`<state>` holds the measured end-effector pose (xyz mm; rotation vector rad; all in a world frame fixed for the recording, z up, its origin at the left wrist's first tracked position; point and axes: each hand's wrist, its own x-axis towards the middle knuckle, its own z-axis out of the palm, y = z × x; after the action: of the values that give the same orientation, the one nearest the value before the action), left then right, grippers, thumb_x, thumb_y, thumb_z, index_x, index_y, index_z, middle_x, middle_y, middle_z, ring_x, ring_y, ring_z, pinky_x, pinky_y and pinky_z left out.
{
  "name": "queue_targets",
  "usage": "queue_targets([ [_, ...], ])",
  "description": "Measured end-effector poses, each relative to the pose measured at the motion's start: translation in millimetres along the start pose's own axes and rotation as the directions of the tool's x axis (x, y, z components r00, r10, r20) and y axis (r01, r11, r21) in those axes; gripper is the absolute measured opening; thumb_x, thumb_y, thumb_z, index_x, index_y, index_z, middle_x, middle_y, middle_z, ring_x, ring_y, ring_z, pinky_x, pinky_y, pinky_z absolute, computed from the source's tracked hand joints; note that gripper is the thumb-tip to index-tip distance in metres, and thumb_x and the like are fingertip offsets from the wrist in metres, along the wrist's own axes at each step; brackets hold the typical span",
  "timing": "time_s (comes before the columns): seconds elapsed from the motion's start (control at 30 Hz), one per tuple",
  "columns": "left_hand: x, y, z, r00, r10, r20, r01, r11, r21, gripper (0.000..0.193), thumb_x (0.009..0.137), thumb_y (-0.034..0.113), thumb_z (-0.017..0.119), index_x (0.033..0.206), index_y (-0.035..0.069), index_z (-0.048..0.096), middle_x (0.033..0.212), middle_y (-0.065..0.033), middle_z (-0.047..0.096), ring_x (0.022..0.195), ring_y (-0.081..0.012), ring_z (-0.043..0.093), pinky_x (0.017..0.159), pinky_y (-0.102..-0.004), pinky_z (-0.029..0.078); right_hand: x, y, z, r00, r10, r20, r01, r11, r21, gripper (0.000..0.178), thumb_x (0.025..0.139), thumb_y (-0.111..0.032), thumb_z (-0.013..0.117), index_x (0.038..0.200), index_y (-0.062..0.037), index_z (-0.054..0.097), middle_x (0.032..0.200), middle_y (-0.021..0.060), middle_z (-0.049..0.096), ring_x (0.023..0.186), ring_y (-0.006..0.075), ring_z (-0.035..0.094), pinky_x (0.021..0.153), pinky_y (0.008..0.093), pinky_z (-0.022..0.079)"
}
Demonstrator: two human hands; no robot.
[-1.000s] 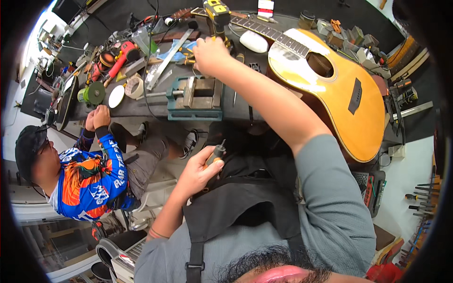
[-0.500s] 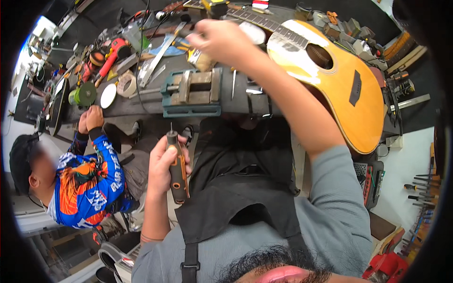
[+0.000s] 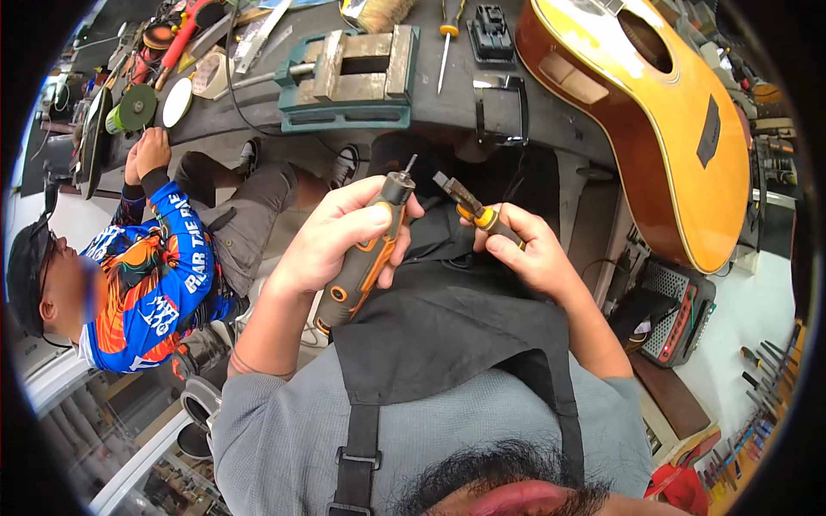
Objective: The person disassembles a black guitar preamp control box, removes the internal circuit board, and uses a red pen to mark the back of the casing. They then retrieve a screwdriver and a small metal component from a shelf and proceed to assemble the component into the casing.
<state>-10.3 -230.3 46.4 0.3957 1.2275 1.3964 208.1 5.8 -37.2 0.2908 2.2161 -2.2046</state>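
My left hand [image 3: 334, 234] is wrapped round a grey and orange rotary tool [image 3: 342, 292], held at a slant, its thin bit pointing up and away from me. In my right hand [image 3: 532, 254] is a pair of pliers [image 3: 469, 204] with yellow and black handles. The pliers' jaws point toward the rotary tool's nose, with a small gap between the two. Both tools are above my black apron [image 3: 430, 344], in front of the bench.
A green vise [image 3: 344, 117] sits at the bench's near edge. Right of it lie a screwdriver [image 3: 448, 31], a black block-shaped part [image 3: 494, 36] and a dark frame [image 3: 502, 107]. An acoustic guitar [image 3: 680, 163] overhangs at right. A co-worker [image 3: 155, 284] sits at left.
My right hand has come back from the far side of the bench, bringing the pliers near the rotary tool. My left hand has moved up and right. The view has shifted.
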Motion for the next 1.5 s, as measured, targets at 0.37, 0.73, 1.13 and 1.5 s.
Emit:
queue_targets([
  [0.37,24,-5,2,0.973,-0.176,0.148,0.174,0.984,0.021,0.061,0.102,0.051,0.075,0.127,-0.004,0.066,0.079,-0.0167,0.069,0.058,-0.0186,0.066,0.054,-0.03,0.055,23,11,-7,0.925,-0.379,0.014,0.365,0.879,-0.307,0.029,0.092,-0.018,0.086,0.103,-0.0004,0.066,0.109,0.0151,0.068,0.127,0.041,0.067,0.108,0.0516,0.052],
  [0.73,34,-20,-17,0.904,-0.214,0.37,0.248,0.968,-0.046,0.059,0.104,0.047,0.076,0.134,-0.003,0.068,0.085,-0.0119,0.07,0.069,-0.0156,0.068,0.06,-0.0295,0.058,27,16,-12,0.882,-0.47,0.037,0.452,0.82,-0.35,0.039,0.08,-0.012,0.094,0.082,-0.0021,0.056,0.109,0.0159,0.065,0.111,0.0385,0.072,0.112,0.0532,0.059],
  [1.13,40,-21,-25,0.957,-0.214,0.197,0.193,0.974,0.121,0.048,0.108,0.035,0.073,0.14,0.0,0.068,0.089,-0.0073,0.071,0.073,-0.0116,0.066,0.066,-0.0267,0.055,37,22,-2,0.913,-0.402,0.065,0.387,0.807,-0.446,0.04,0.099,-0.035,0.082,0.097,-0.0003,0.062,0.108,0.0167,0.067,0.093,0.0386,0.068,0.08,0.0463,0.058],
  [1.5,43,-41,-14,0.938,0.331,-0.103,-0.091,0.521,0.849,0.046,0.104,0.025,0.078,0.141,-0.002,0.068,0.114,-0.0171,0.077,0.102,-0.0311,0.077,0.092,-0.0397,0.059,43,9,8,0.982,-0.186,-0.023,0.144,0.827,-0.544,0.035,0.103,-0.033,0.078,0.104,0.0002,0.067,0.106,0.0177,0.066,0.093,0.0406,0.069,0.08,0.0486,0.058],
])
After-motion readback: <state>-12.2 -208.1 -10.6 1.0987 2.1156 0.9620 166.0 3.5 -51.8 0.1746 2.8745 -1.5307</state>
